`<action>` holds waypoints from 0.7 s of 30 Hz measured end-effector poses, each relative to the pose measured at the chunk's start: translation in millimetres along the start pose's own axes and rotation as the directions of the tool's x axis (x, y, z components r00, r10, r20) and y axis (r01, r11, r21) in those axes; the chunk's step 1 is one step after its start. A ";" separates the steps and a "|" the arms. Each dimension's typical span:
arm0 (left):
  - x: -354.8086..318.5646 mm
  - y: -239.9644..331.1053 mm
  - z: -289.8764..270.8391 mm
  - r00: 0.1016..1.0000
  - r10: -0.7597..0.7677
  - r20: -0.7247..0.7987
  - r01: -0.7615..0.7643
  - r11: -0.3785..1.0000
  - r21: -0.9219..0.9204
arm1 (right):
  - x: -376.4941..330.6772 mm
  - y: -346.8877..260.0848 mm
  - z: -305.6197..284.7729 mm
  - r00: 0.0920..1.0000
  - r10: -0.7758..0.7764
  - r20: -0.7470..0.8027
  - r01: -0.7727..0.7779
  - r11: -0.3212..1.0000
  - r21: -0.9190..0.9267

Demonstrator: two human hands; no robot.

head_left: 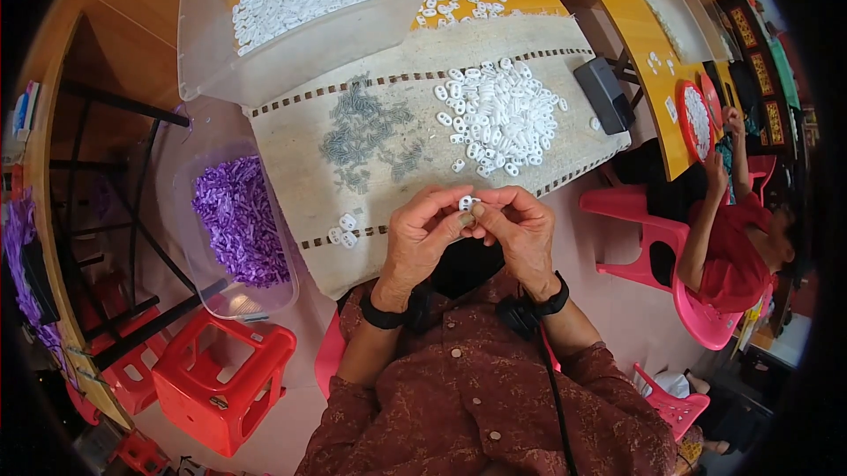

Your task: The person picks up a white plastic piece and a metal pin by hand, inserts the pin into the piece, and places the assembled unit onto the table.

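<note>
Close to the near edge of the cloth-covered table, my left hand (pixel 416 231) and my right hand (pixel 522 227) meet, fingers pinched. Between their fingertips is a small white oval plastic piece with holes (pixel 466 202), partly hidden by the fingers. Ahead and to the right lies a big heap of similar white pieces (pixel 510 119). A spread of tiny grey rod-like parts (pixel 360 127), too small to identify, lies ahead and to the left. Beside my left wrist sits a small group of white pieces (pixel 346 231) at the cloth's edge.
A clear plastic bin (pixel 291 70) of white pieces stands at the back left. Purple pieces fill a tub (pixel 198 176) left of the table. Red stools (pixel 221 379) stand below. A black box (pixel 603 95) rests at the right edge; another person (pixel 741 251) sits beyond.
</note>
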State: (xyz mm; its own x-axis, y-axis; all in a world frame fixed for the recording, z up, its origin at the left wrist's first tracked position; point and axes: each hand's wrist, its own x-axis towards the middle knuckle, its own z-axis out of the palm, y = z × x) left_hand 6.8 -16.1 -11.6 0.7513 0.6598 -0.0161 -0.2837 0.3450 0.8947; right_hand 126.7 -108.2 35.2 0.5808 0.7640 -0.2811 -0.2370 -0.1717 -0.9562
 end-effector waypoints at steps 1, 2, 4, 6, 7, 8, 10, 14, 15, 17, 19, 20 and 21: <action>0.1 -1.1 -1.9 1.000 0.007 -0.004 -0.006 0.999 0.039 | 0.5 0.1 -0.5 1.000 0.013 0.011 -0.013 1.000 0.015; 0.3 -1.5 -2.8 1.000 0.013 -0.007 -0.013 0.997 0.079 | 1.0 0.4 -0.9 0.999 0.025 0.022 -0.026 0.999 0.030; 0.4 2.2 -0.4 1.000 0.009 -0.021 -0.007 0.996 0.088 | 3.2 1.8 -2.1 0.999 0.029 0.036 -0.030 0.998 0.047; 0.7 2.4 0.1 0.999 0.004 -0.034 -0.001 0.995 0.098 | 5.1 4.4 -3.8 0.998 0.031 0.049 -0.035 0.997 0.065; 0.7 0.7 -0.9 0.999 0.017 -0.031 -0.014 0.994 0.111 | 5.8 6.1 -4.6 0.997 0.018 0.075 -0.024 0.997 0.072; 0.7 -0.3 -1.4 0.999 0.030 -0.029 -0.026 0.992 0.125 | 6.2 7.0 -5.0 0.995 0.005 0.100 -0.013 0.997 0.079; 0.5 0.0 -0.9 0.999 0.032 -0.026 -0.029 0.992 0.122 | 6.1 6.4 -5.0 0.995 0.012 0.097 -0.020 0.997 0.075; -1.5 -3.9 0.7 0.997 -0.069 -0.040 0.068 0.997 -0.023 | 6.3 2.6 -4.4 0.995 0.014 0.096 -0.021 0.997 0.077; -1.3 -3.7 1.1 0.997 -0.069 -0.039 0.068 0.997 -0.022 | 7.0 2.4 -4.8 0.995 0.013 0.096 -0.020 0.997 0.077; -1.2 -2.8 1.7 0.997 -0.068 -0.032 0.066 0.997 -0.051 | 8.0 2.0 -6.1 0.995 0.049 0.085 -0.056 0.994 0.089; -1.3 -3.0 1.7 0.997 -0.069 -0.038 0.067 0.997 -0.047 | 7.8 1.9 -6.8 0.994 0.054 0.095 -0.063 0.993 0.095; -1.3 -3.2 1.5 0.997 -0.070 -0.044 0.068 0.997 -0.043 | 7.7 1.8 -7.1 0.993 0.059 0.105 -0.069 0.992 0.101; -1.3 -3.5 1.2 0.997 -0.070 -0.044 0.068 0.997 -0.043 | 7.8 1.9 -7.6 0.993 0.059 0.105 -0.070 0.992 0.101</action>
State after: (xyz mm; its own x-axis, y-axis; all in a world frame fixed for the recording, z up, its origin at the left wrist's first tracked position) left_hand 7.5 -18.9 -14.1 0.7425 0.6626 -0.0984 -0.2574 0.4178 0.8713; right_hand 136.7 -107.3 30.5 0.4808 0.8137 -0.3268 -0.3543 -0.1606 -0.9212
